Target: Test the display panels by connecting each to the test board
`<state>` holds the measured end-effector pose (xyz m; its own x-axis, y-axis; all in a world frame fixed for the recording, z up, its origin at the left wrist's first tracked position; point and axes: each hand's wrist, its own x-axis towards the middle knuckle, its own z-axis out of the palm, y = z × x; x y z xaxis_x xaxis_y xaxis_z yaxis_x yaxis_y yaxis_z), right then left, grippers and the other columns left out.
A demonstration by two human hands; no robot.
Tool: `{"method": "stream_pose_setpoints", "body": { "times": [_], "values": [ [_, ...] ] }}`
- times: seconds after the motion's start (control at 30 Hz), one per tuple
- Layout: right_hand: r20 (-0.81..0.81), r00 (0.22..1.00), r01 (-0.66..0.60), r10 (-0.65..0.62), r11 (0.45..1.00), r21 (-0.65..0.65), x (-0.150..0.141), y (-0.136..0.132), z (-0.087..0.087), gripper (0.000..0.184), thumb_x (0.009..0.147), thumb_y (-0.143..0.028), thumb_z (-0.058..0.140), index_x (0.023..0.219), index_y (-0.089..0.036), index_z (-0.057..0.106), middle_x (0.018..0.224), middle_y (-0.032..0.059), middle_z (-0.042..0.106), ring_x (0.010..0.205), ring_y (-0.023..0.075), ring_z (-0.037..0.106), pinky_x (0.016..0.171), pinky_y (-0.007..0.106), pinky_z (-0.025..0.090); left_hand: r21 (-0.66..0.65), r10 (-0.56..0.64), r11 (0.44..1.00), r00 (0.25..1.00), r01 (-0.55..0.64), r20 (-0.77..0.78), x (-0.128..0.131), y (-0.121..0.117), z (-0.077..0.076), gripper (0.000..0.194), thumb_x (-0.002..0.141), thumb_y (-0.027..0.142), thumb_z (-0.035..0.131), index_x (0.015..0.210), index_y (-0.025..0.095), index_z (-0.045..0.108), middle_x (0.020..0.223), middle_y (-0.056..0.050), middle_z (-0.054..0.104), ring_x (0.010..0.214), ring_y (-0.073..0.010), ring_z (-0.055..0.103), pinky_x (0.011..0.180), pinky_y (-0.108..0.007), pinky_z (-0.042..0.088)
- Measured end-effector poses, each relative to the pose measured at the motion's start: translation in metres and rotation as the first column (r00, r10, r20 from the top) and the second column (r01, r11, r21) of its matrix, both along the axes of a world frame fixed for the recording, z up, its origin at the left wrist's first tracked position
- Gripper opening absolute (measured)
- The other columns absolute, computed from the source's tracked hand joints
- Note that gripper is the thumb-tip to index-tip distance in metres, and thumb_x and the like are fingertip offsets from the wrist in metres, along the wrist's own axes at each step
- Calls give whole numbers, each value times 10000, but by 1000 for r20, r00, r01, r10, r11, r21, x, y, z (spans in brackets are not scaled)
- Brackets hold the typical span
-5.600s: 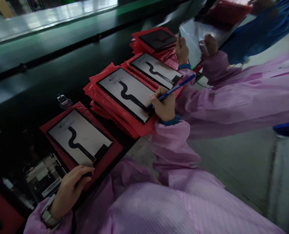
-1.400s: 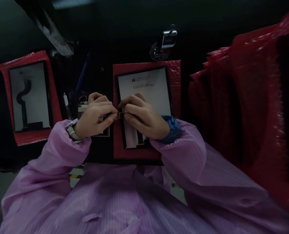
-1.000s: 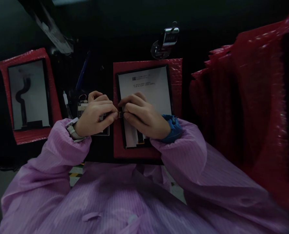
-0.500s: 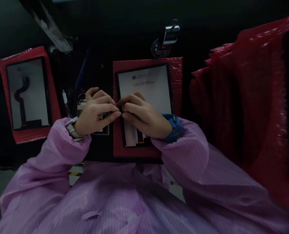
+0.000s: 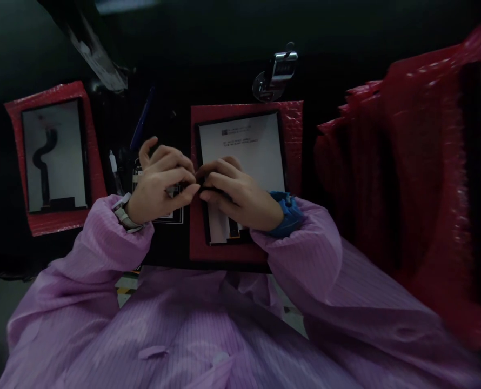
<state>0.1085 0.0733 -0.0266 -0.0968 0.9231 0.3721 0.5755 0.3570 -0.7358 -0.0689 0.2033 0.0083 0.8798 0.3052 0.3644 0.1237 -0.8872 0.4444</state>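
Observation:
A display panel (image 5: 259,156) with a pale back and printed marks lies on a red bubble-wrap sheet (image 5: 293,135) in front of me. My right hand (image 5: 238,194) is over it, fingers closed on the panel's black ribbon cable (image 5: 234,229), whose lower end shows below the hand. My left hand (image 5: 161,178) meets it at the panel's left edge, thumb and fingertips pinched together; what they hold is hidden. Under my left hand a small circuit board (image 5: 174,213) is partly covered.
Another panel (image 5: 64,162) on red wrap lies at left. A blue pen (image 5: 142,119) and a white-tipped tool (image 5: 114,165) are on the dark bench. A metal tally counter (image 5: 283,67) stands behind. Stacked red bubble bags (image 5: 419,162) rise at right.
Earlier my right hand wrote on another panel with a blue pen. Since then both hands met at this panel's cable. The small gap between their fingertips has closed, and my left fingers have lifted slightly.

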Motion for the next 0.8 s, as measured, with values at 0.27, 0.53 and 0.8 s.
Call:
{"method": "stream_pose_setpoints", "body": {
  "times": [0.27, 0.53, 0.8],
  "values": [
    [-158, 961, 225, -226, 974, -22, 1, -4, 7, 298, 1056, -433, 393, 1130, -212, 578, 1089, 79, 661, 1062, 223, 571, 969, 418, 476, -104, 437, 899, 861, -424, 261, -49, -19, 16, 303, 1033, 359, 422, 822, 218, 588, 695, 16, 557, 578, -103, 492, 551, -283, 429],
    [21, 933, 355, -359, 929, 109, 6, -21, 27, 175, 989, -272, 501, 1129, -216, 589, 1113, 90, 670, 1073, 262, 591, 956, 464, 497, 318, 348, 911, 902, -261, -255, -67, -59, -24, 325, 1026, 233, 432, 1265, 188, 647, 799, -40, 640, 726, -179, 623, 669, -285, 484],
    [112, 764, 637, -636, 770, 25, -9, -100, 12, 197, 983, -263, 524, 1152, -219, 616, 1118, 110, 667, 1075, 285, 580, 937, 495, 500, 485, 363, 858, 868, -170, -337, -65, -61, -26, 410, 994, 151, 416, 1330, 237, 635, 805, -48, 607, 735, -204, 588, 670, -321, 476]
  ]
}}
